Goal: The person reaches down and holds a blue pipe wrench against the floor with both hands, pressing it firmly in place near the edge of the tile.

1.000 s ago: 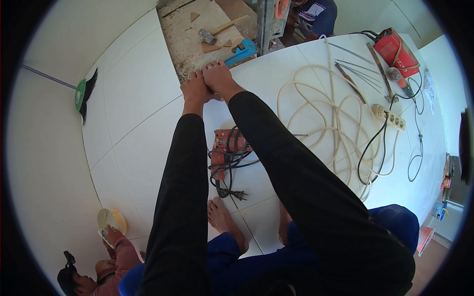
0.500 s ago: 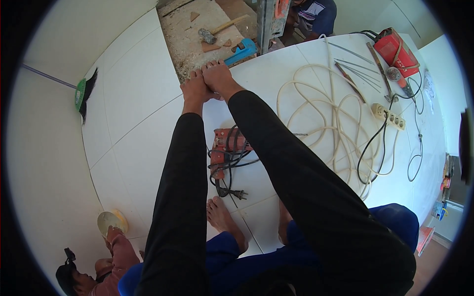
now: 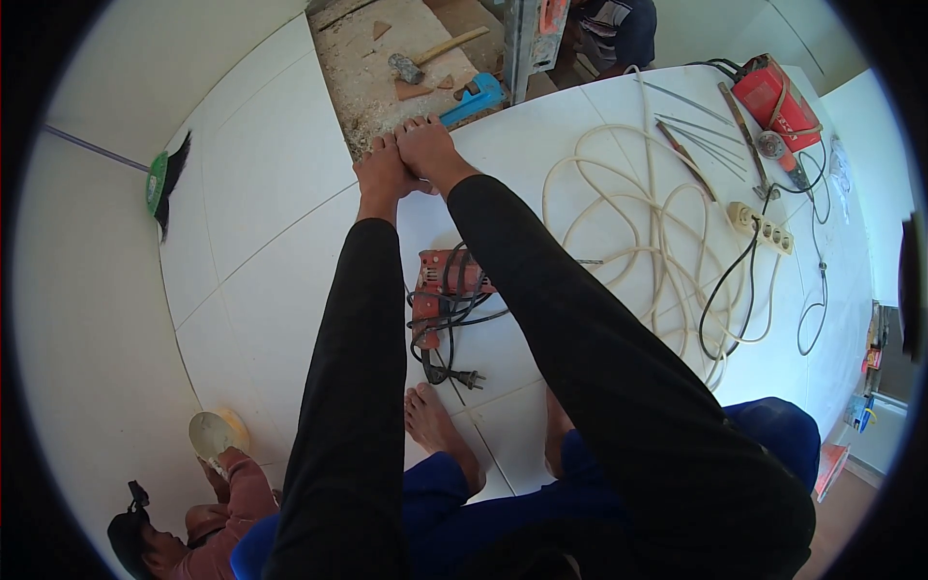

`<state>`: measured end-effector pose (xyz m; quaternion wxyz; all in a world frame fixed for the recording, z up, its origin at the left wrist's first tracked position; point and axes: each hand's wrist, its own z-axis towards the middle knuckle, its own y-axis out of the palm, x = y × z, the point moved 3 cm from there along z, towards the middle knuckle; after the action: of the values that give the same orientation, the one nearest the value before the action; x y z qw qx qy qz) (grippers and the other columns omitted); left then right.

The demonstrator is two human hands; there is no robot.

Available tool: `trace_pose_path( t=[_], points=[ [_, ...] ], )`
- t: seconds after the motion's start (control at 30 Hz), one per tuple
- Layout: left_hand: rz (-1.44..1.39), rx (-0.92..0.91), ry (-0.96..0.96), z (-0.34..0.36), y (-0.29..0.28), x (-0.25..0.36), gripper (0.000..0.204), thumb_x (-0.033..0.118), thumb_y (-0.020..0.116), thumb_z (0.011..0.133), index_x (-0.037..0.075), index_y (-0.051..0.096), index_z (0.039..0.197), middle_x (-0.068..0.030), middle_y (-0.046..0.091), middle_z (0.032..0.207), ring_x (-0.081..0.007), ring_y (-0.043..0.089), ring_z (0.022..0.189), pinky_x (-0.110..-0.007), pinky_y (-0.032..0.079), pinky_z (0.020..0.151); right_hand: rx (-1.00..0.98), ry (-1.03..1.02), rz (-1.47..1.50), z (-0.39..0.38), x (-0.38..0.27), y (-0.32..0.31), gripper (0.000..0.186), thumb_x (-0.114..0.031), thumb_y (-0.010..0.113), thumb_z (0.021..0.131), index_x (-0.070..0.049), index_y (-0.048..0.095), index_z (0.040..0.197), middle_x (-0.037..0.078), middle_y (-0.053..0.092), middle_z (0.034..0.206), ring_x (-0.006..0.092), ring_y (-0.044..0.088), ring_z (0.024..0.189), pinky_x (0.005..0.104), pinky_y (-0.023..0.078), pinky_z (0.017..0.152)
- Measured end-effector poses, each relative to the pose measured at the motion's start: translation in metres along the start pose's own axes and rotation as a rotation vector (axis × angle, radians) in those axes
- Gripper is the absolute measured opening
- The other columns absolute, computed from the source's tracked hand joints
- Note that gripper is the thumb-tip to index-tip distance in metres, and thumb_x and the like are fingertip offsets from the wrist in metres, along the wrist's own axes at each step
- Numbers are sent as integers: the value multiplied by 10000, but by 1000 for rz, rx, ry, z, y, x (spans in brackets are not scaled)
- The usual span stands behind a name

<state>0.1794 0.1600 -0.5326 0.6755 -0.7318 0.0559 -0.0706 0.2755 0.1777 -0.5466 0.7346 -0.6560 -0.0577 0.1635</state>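
My left hand [image 3: 384, 177] and my right hand [image 3: 426, 153] are side by side and touching, arms stretched out ahead. Both rest at the edge of a white floor tile [image 3: 474, 155], where it borders a bare, rubble-strewn patch [image 3: 353, 87]. Bent fingers hook over that edge; their undersides are hidden. Just beyond my right hand lies a blue tool [image 3: 476, 100]. A hammer [image 3: 406, 69] with a wooden handle and broken tile pieces [image 3: 414, 91] lie on the rough patch. Between my forearms and near my feet sits a red corded drill [image 3: 432, 290], partly covered by my right sleeve.
At right spread a coiled cream cable [image 3: 657, 222], a power strip [image 3: 773, 235], metal rods [image 3: 701, 135] and a red machine [image 3: 773, 101]. A broom [image 3: 159, 186] leans left. One co-worker [image 3: 232, 503] handles a bowl [image 3: 215, 435]; another [image 3: 619, 34] crouches beyond a metal post [image 3: 527, 48].
My hands stay in place at the tile edge. The co-worker at lower left has shifted a hand and the bowl slightly; the one at the far side has moved a little.
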Motion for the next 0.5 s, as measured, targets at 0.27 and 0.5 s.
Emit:
trace_pose_path(
  t=[0.27,0.5],
  points=[
    [-53,-47,-46,1,-2,0,1201,515,996,425,122,457,1423,-83,558,1381,-351,592,1258,-532,479,1021,12,-5,10,0,-1,0,325,-245,525,962,-71,644,1209,122,662,1259,274,594,1231,477,397,1059],
    [-41,-41,-48,0,-1,4,1187,517,998,419,128,463,1404,-77,565,1373,-349,594,1256,-523,484,1017,9,5,16,0,1,4,325,-244,524,963,-71,644,1210,121,662,1256,272,591,1236,480,391,1064]
  ],
)
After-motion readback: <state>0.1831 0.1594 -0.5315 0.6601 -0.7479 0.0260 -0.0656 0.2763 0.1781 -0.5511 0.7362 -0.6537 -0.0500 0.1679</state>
